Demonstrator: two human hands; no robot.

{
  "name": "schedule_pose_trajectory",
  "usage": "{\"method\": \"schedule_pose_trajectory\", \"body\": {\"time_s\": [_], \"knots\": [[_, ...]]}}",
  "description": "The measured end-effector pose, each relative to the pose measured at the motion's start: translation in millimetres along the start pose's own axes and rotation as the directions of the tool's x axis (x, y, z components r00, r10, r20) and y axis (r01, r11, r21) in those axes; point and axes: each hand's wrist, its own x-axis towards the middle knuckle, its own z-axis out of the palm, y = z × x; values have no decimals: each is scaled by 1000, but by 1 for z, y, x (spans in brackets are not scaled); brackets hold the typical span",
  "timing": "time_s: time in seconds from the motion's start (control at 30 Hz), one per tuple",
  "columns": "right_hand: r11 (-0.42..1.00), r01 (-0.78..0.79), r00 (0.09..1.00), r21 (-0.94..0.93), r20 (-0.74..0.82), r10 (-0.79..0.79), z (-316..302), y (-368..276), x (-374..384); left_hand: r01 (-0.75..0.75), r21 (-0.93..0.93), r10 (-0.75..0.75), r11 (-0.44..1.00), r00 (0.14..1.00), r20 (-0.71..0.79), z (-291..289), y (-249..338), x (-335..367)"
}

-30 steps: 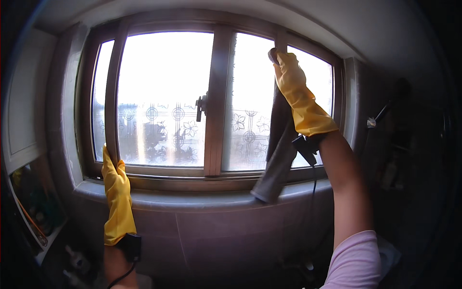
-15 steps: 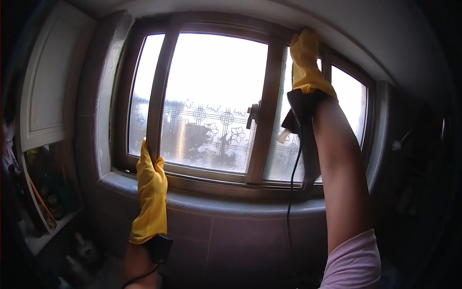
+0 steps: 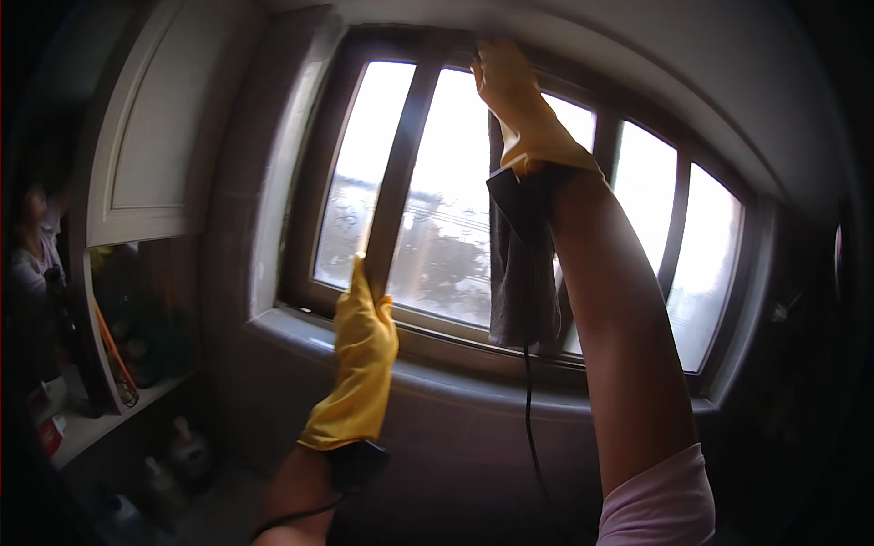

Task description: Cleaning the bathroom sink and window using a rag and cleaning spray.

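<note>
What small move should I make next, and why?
Perhaps slide the gray cloth left along the top frame: it hangs from your right hand, which is up there, while your left hand is lower down at the window upright.

We note a dark grey cloth (image 3: 523, 296), long and narrow, hanging down in front of the window (image 3: 451, 196); its upper end is partly hidden, its lower end near the bottom rail (whether it touches the glass (image 3: 369, 118), we cannot tell). Window: brown frame (image 3: 411, 136), upright bars dividing several panes. Upper glass glares white; lower down we see greyer, mottled patches, blurred on the left.
</note>
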Motion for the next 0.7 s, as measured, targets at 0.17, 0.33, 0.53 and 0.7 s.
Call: {"method": "schedule_pose_trajectory", "body": {"time_s": [0.17, 0.33, 0.53, 0.7], "knots": [[967, -248, 945, 64, 236, 227, 13, -58, 23, -141, -14, 139, 990, 985, -98, 0, -2, 4], [772, -480, 846, 417, 453, 282, -18, -82, -27, 452, -892, -363, 1, 831, 421, 21, -14, 22], [901, 123, 656, 416, 647, -388, -58, -177, -151, 206, -271, -161, 940, 970, 181, 14, -17, 18], [804, 236, 902, 546, 186, -390, -59, -157, -110, 45, -35, -45, 998, 999, 19, -21, -14, 4]]}}
